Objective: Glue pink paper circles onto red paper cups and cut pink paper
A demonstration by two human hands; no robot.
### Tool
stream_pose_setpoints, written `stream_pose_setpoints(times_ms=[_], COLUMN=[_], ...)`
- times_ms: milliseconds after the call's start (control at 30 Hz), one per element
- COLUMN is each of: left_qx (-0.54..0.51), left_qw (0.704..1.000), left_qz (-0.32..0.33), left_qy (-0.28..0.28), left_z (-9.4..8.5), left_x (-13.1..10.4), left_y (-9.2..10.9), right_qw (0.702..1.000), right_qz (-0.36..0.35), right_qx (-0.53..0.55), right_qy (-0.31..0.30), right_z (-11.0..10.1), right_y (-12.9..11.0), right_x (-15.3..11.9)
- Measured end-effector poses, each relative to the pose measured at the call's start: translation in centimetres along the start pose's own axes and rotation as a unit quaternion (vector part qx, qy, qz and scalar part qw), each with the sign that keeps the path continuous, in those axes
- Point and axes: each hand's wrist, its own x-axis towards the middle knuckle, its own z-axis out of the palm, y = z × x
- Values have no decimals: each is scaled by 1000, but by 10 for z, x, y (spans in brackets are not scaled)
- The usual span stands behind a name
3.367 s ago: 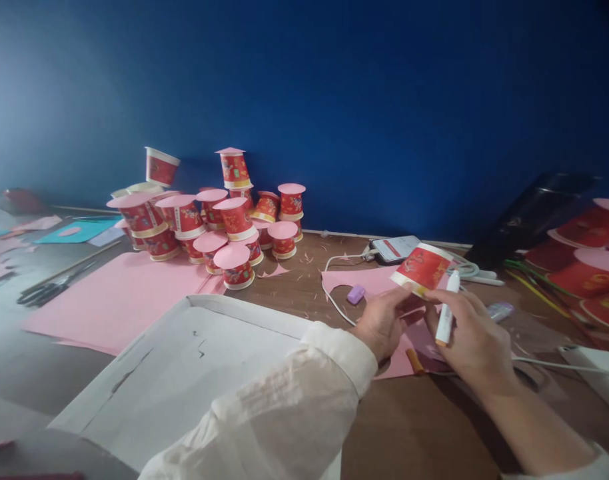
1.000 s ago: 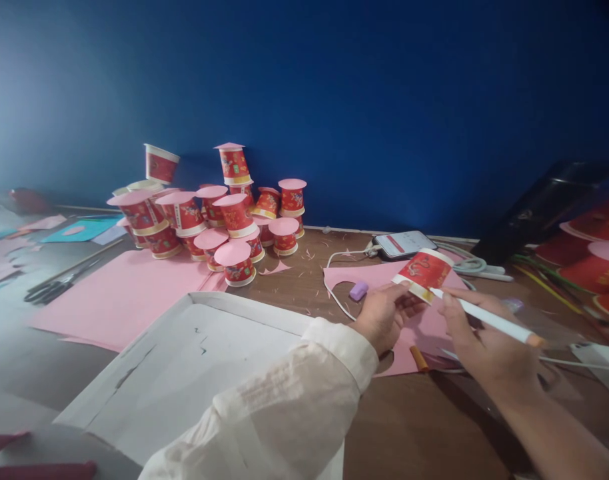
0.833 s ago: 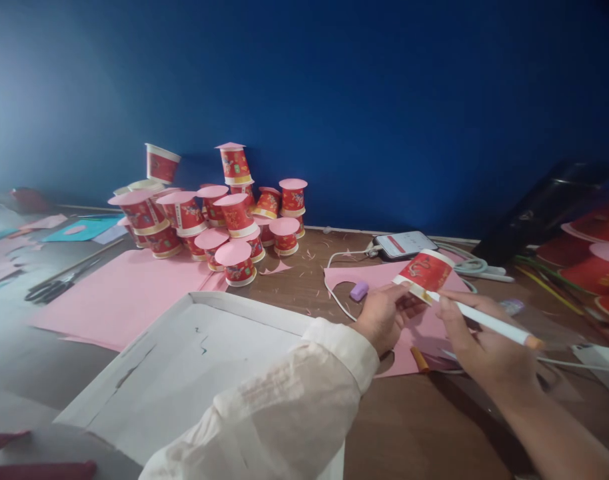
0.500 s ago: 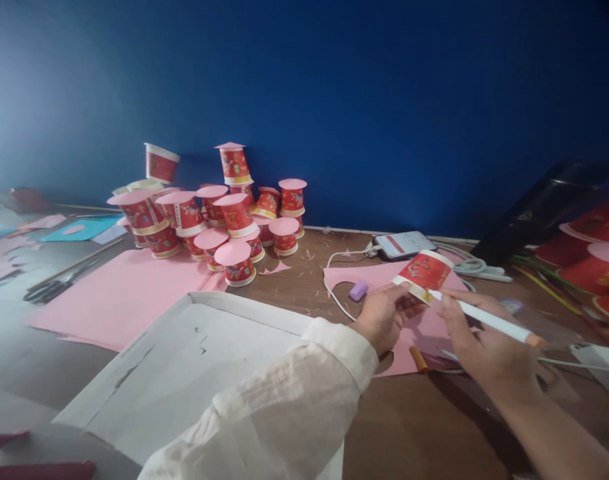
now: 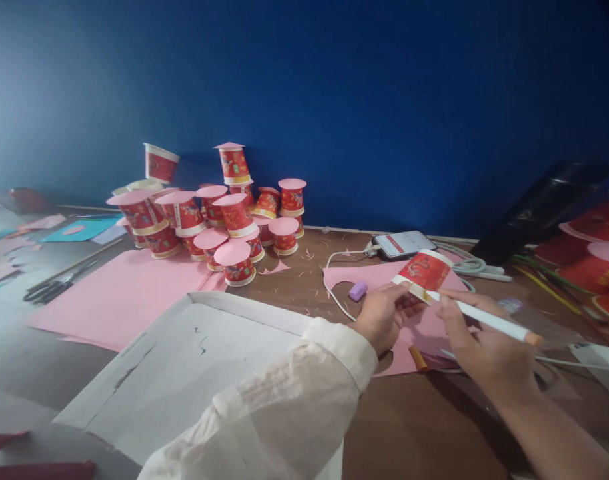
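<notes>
My left hand (image 5: 386, 316) holds a tilted red paper cup (image 5: 426, 269) by its lower left end, above the pink paper (image 5: 409, 347). A white marker (image 5: 489, 320) with an orange end is gripped in my right hand (image 5: 489, 347). The marker's tip meets the pale rim band of the cup, where a yellow-brown patch shows. Beneath the hands, an orange cap (image 5: 418, 359) lies on the pink paper, and a purple eraser-like piece (image 5: 358, 291) sits in a cut-out at the paper's left.
Several red cups topped with pink discs (image 5: 233, 253) stand stacked at the left back. Nearer are pink sheets (image 5: 129, 293), a white box lid (image 5: 184, 367) and scissors (image 5: 59, 280). A phone (image 5: 404, 245) with a white cable lies behind the cup. More cups (image 5: 594, 267) are at right.
</notes>
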Motion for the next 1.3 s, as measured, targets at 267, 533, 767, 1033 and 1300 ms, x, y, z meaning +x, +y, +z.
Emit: stream_pose_setpoints(times_ms=[267, 533, 767, 1033, 1300], left_qx=[-4, -8, 1, 8, 11], left_qw=[1000, 1000, 1000, 1000, 1000], left_qz=[-2, -6, 1, 4, 7], left_qy=[4, 7, 7, 7, 9], left_z=[1, 2, -1, 2, 1], left_x=[-2, -2, 0, -2, -1], left_y=[2, 2, 0, 0, -1], right_qw=[1000, 999, 999, 999, 1000], right_qz=[0, -31, -42, 31, 12], right_qx=[-3, -12, 4, -40, -27], right_qy=[-7, -13, -30, 3, -10], right_z=[0, -1, -2, -2, -2], right_y=[-2, -4, -7, -7, -4], right_x=[1, 4, 6, 8, 4])
